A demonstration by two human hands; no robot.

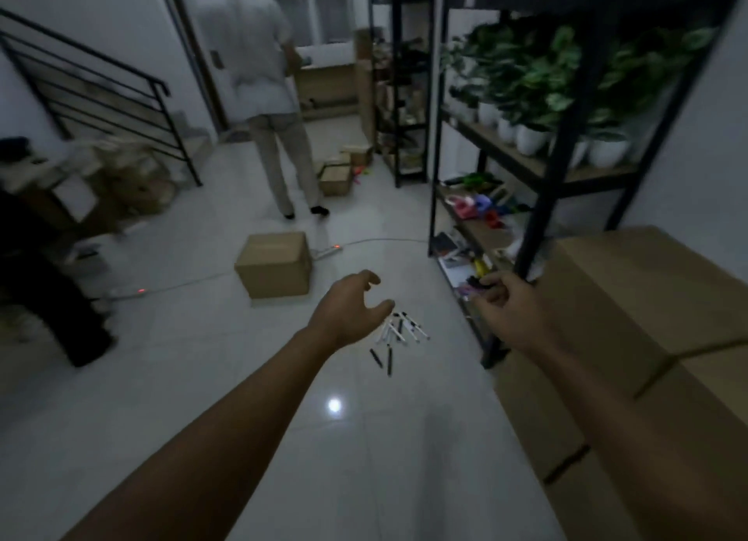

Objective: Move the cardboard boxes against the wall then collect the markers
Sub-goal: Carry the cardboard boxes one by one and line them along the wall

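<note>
- The big box (631,318) stood at the right by the wall, just right of and under the right-hand fingers (491,293); the shelf (538,168) rose beyond them.
- The small box (275,263) sat out on the floor (202,399), beyond and left of the left-hand fingers (374,308), well apart from any wall, so the box step looked unfinished.
- The left hand (348,310) was spread wide, thumb and fingers apart, holding nothing.
- The right hand (514,314) had loosely curled fingers; nothing showed in them.
- The markers (398,332) lay in a loose pile on the floor, just right of and below the left fingers, between the two hands.
- Most markers ran long axis away from the person, fanned slightly; two dark ones lay nearer, apart from the pile.
- The left hand was nearer; a reach down and slightly right would probably meet the pile.
</note>
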